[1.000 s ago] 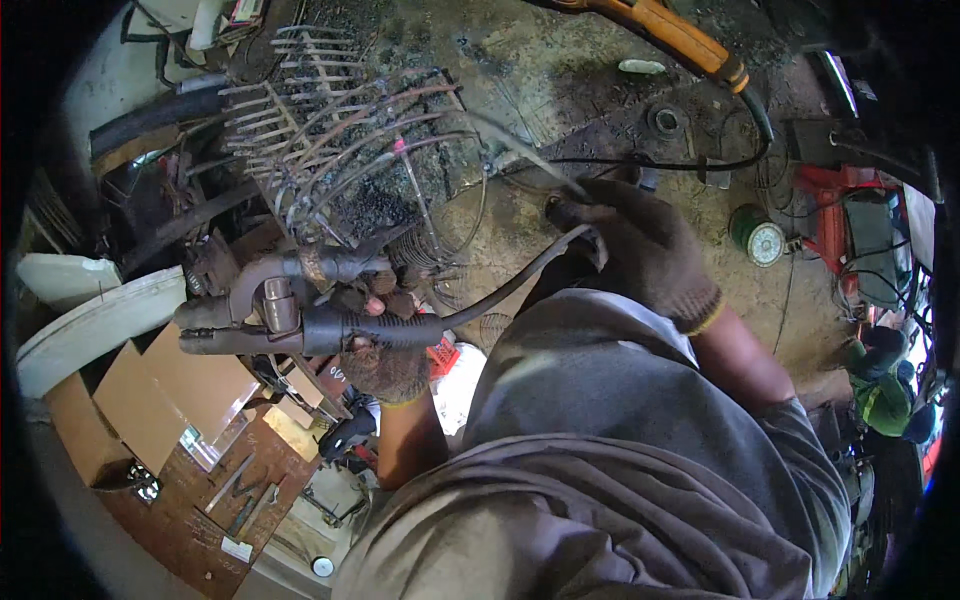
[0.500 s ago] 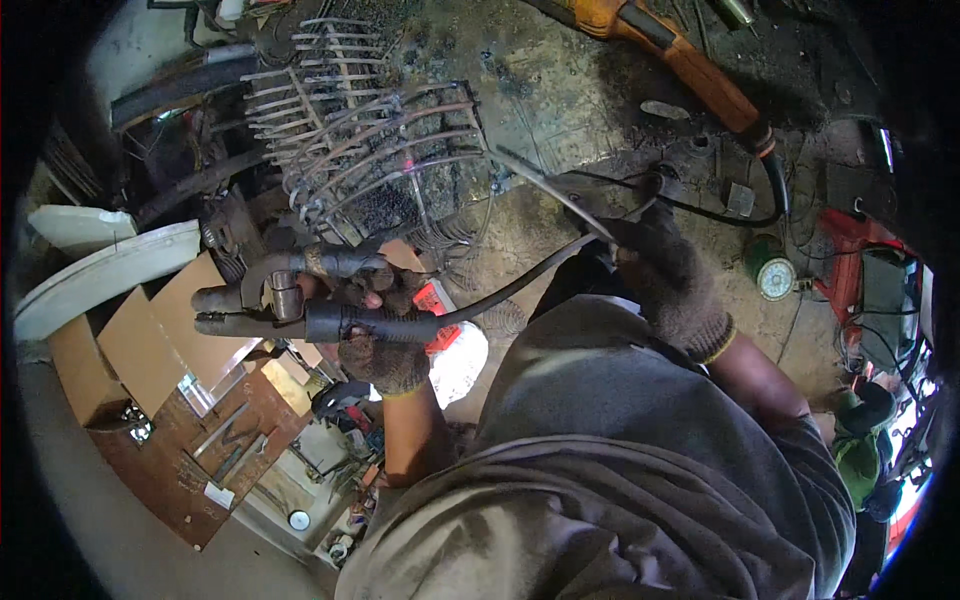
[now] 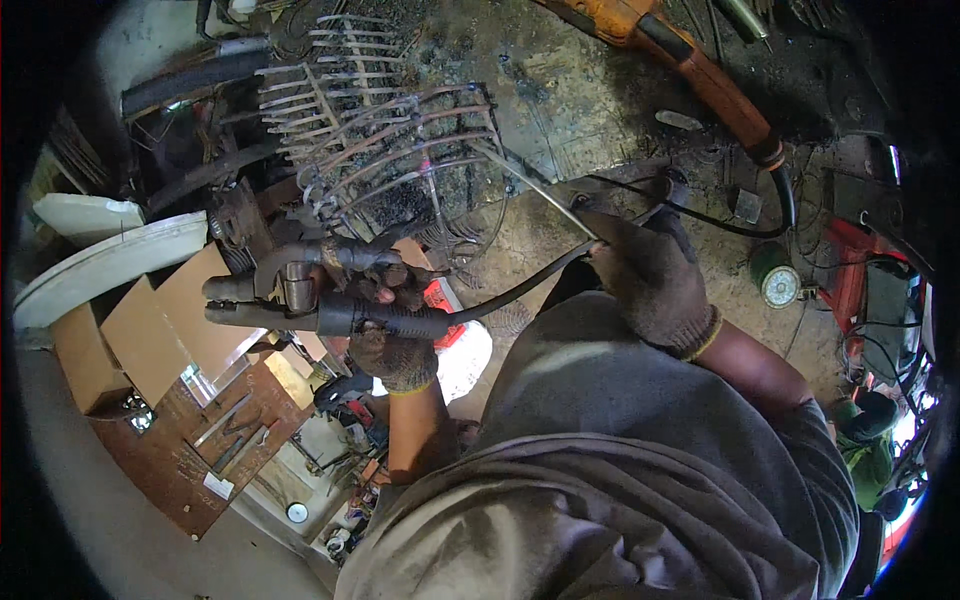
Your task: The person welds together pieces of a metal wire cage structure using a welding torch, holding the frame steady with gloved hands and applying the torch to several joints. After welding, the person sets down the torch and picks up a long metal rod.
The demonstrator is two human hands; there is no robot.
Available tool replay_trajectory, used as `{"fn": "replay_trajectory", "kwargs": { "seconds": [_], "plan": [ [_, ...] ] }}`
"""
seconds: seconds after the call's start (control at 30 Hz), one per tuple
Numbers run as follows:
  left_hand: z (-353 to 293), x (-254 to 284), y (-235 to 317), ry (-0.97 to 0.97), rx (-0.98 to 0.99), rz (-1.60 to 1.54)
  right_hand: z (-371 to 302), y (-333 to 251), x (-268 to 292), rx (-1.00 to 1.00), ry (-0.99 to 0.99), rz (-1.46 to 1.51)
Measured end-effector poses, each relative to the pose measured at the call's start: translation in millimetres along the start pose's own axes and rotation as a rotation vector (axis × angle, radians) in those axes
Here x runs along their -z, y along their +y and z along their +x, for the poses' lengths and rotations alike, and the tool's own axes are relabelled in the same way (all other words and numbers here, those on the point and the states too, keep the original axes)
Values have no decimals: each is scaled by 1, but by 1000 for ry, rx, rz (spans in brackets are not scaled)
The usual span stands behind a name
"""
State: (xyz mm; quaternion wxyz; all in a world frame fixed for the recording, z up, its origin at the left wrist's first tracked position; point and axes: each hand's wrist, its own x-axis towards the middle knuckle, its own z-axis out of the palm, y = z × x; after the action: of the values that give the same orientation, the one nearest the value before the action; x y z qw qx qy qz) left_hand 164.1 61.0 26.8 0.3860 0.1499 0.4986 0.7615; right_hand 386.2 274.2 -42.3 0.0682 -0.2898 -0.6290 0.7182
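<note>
Two gloves are worn, one on the left hand point(image 3: 394, 358) and one on the right hand point(image 3: 650, 280). There is one clamp point(image 3: 385, 321), with one thick cable point(image 3: 522, 290), and one rod point(image 3: 545, 201). Count also one orange tool point(image 3: 715, 95), one green can point(image 3: 779, 287), one red stand point(image 3: 848, 270), two white slabs point(image 3: 110, 265), one brown board point(image 3: 150, 460), one white disc point(image 3: 297, 513) and one other person point(image 3: 865, 465). The bars point(image 3: 470, 136) overlap too closely to count.

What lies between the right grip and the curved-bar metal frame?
The head view shows a thin metal rod there, running from the gloved right grip toward the metal frame; whether its tip touches is unclear.
</note>
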Motion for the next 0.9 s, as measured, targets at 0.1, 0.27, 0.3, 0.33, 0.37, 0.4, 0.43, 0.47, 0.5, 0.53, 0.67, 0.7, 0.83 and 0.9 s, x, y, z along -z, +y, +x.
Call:
{"fn": "replay_trajectory", "kwargs": {
  "seconds": [0.1,0.27,0.3,0.33,0.37,0.4,0.43,0.47,0.5,0.53,0.67,0.7,0.83,0.9],
  "plan": [
    [-3,6,-3,8,-59,75,4,-10,-12,9,28,-182],
    [-9,28,-4,66,-43,-28,9,-21,-16,-131,-32,-131],
    [-9,25,-4,69,-53,1,9,-25,-19,-132,-28,-137],
    [-8,21,-4,70,-62,28,9,-29,-23,-143,-16,-114],
    [-7,15,-3,69,-51,47,9,-31,-26,-153,-5,-90],
    [-7,13,-2,65,-44,53,9,-25,-29,-155,2,-95],
    [-6,9,-1,60,-35,62,9,-13,-36,-117,17,-43],
    [-7,8,1,85,-14,56,9,-6,-40,-101,30,-16],
    [-9,14,2,106,-1,44,9,1,-45,-85,43,11],
    [-11,21,3,129,12,32,8,3,-50,28,130,-4],
    [-10,25,6,92,121,-230,11,12,-60,54,152,113],
    [-9,24,5,92,61,-61,11,16,-63,25,129,158],
    [-3,20,4,27,-23,107,12,22,-68,89,182,91],
    [-4,26,5,8,-11,95,12,13,-65,77,176,148]
  ]
}}
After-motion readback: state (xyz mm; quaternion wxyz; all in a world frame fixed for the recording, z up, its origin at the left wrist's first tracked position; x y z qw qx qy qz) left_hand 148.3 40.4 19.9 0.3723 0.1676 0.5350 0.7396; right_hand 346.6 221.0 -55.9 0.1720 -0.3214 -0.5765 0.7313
